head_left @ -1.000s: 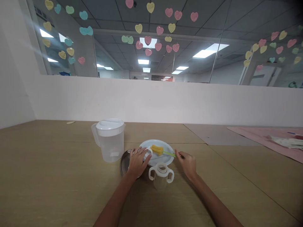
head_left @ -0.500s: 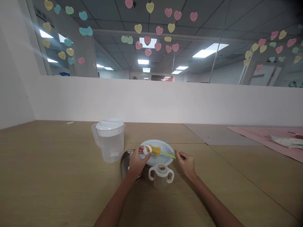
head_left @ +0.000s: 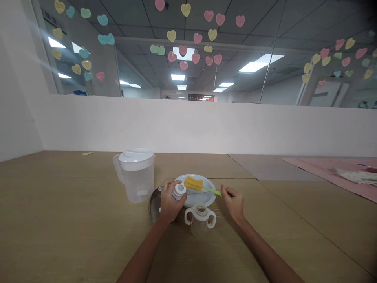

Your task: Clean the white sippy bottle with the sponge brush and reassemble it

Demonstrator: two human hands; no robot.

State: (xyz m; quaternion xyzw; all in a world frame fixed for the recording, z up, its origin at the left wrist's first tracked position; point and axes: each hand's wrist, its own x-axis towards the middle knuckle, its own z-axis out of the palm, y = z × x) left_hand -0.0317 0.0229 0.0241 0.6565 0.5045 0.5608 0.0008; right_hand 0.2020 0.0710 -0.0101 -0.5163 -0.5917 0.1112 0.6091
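Observation:
My left hand is closed around a white bottle collar ring, its round hole turned towards me. In my right hand is the green handle of a bottle brush. Its yellow sponge head is just right of the ring, apart from it, above a white plate. In front of the plate stands a clear baby bottle with two white side handles and an uncovered mouth. Partly hidden behind my left hand is a metal bowl with something small and white in it.
A clear plastic pitcher with a white lid stands at the left, behind the bowl. A pink cloth with items on it covers the far right. The white wall borders the table's back.
The sponge head has come out of the ring and lifted slightly. My left hand has turned the ring so its hole faces me more.

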